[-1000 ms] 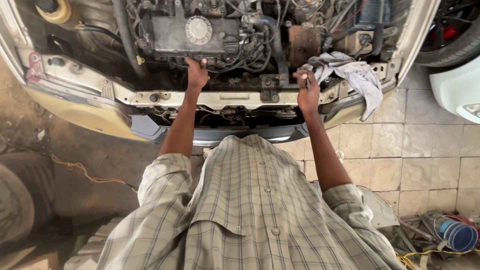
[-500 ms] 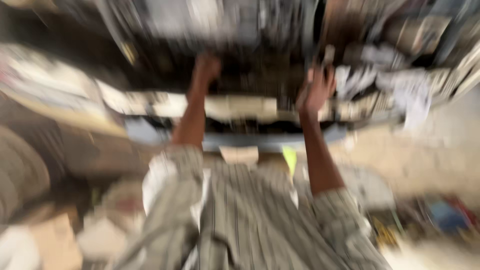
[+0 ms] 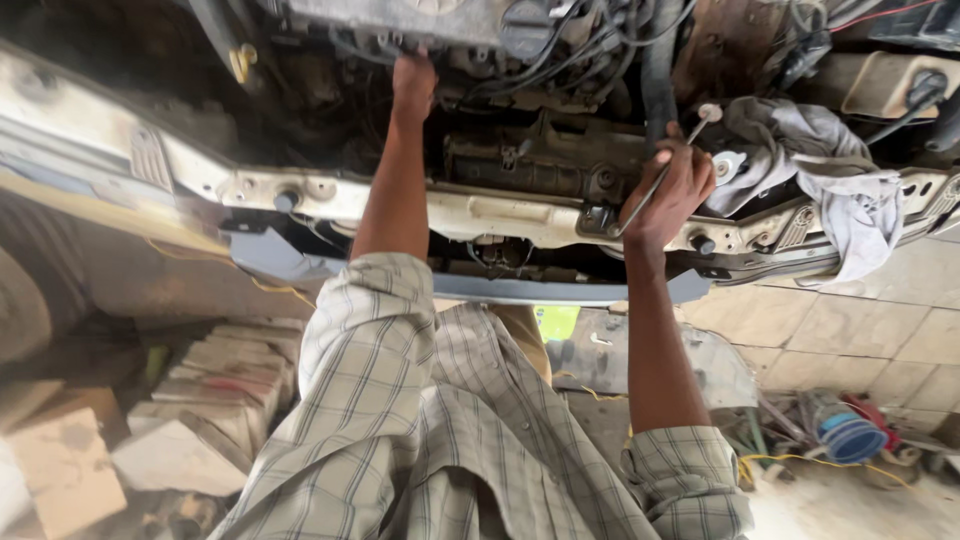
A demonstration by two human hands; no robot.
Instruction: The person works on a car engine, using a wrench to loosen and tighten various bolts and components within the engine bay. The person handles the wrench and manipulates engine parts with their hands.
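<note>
Now right hand fingers shut on metal rod; left hand prob. touching engine.

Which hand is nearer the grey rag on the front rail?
Right. The right hand, gripping a thin metal rod, is just beside the grey rag; the left hand reaches into the engine, far off.

Thin bare-metal rod tool in the right hand: smooth, dull silver. Cream-painted steel front crossmember: paint chipped, grimy, matt. Engine block of dark cast metal: rough, oily, no shine. Black rubber hoses and cables: matt, dusty. Crumpled grey-white cotton rag: soft, stained. Pale checked woven shirt: matt cloth. Beige floor tiles: smooth, slight sheen, dirty. Blue ribbed plastic cap: semi-gloss.
</note>
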